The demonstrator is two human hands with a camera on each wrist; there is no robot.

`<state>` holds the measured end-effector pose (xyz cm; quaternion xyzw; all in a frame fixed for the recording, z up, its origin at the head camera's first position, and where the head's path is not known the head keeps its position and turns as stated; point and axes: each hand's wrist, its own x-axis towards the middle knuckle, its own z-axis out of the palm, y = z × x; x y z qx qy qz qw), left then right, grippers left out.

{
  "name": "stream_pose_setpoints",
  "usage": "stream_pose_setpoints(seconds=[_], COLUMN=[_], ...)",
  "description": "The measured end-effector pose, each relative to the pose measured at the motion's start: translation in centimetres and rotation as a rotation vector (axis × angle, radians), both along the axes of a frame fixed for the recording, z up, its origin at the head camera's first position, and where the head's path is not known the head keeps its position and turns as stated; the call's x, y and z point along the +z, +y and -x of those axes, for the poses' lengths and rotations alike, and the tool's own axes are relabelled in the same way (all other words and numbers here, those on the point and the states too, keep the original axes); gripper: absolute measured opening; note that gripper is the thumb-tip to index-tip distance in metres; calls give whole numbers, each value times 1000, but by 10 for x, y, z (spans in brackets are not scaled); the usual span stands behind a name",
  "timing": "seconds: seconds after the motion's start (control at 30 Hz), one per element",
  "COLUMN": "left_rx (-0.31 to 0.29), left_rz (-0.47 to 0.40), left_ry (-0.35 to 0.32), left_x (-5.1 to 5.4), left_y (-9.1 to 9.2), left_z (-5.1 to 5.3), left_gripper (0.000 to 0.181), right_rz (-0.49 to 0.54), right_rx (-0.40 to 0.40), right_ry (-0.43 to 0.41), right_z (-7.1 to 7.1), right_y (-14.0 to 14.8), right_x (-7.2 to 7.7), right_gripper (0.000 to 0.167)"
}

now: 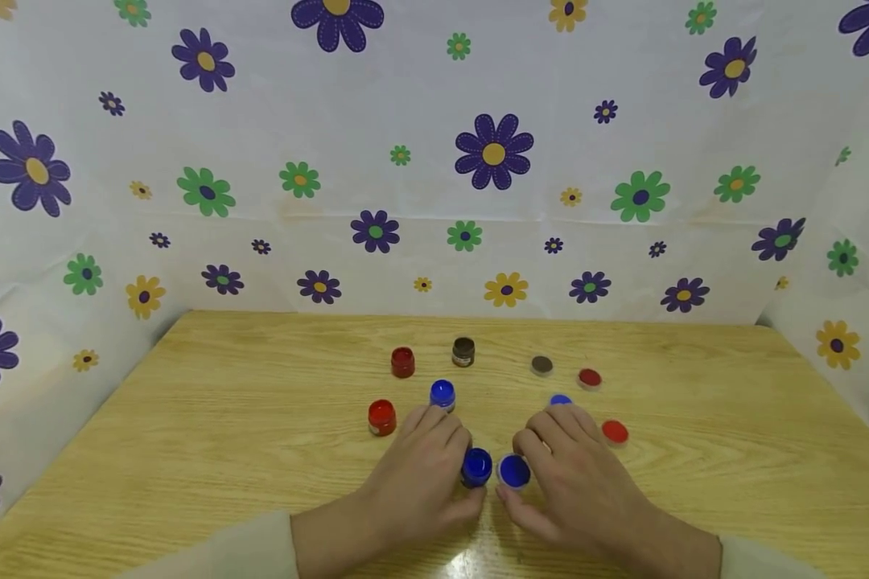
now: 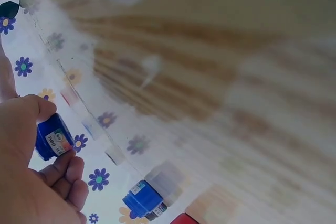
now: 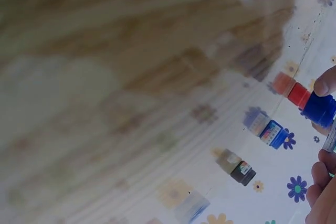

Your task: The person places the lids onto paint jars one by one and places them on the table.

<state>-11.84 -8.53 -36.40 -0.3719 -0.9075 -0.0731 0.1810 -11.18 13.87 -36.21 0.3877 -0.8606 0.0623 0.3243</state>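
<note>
Blue jar (image 1: 476, 466) in left hand (image 1: 422, 473) shows 1 label (image 2: 58, 142), print illegible.

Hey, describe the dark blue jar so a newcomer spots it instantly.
Over the wooden table, find the person's left hand. It holds the dark blue jar, beside the lid in the right hand. That is the only jar held, darker than the blue jar beyond.

You have two small round blue jars (image 1: 476, 468) (image 1: 442, 394), two red jars (image 1: 381, 418) (image 1: 403, 362), one brown jar (image 1: 463, 351), two flat round blue lids (image 1: 514, 471) (image 1: 561, 400), two red lids (image 1: 615, 432) (image 1: 590, 378), one brown lid (image 1: 541, 366).
</note>
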Motion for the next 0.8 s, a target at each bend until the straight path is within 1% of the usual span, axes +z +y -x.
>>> stream_pose_setpoints(seconds=[0.17,0.27,0.33,0.43,0.63,0.73,0.8], left_rx=[-9,-16,-22,-30,-44,-41,-35], left_rz=[-28,-38,-34,-3,15,18,17], left_ry=[-24,-12,2,22,21,17,9], left_x=[-3,-4,-4,-4,-4,-5,-6], left_y=[-1,-1,-1,-1,1,2,1], left_z=[3,4,5,5,4,4,3], left_gripper=[31,32,32,32,33,33,32], right_rz=[22,27,27,30,36,54,71], right_rx=[9,13,14,19,39,52,50], right_ry=[10,14,13,7,-8,-29,-67], right_z=[1,2,2,2,3,3,2], right_y=[0,-1,-1,-2,-6,-7,-8], right_x=[-2,-2,-2,-2,-2,-3,-4], right_gripper=[40,39,38,38,40,38,34])
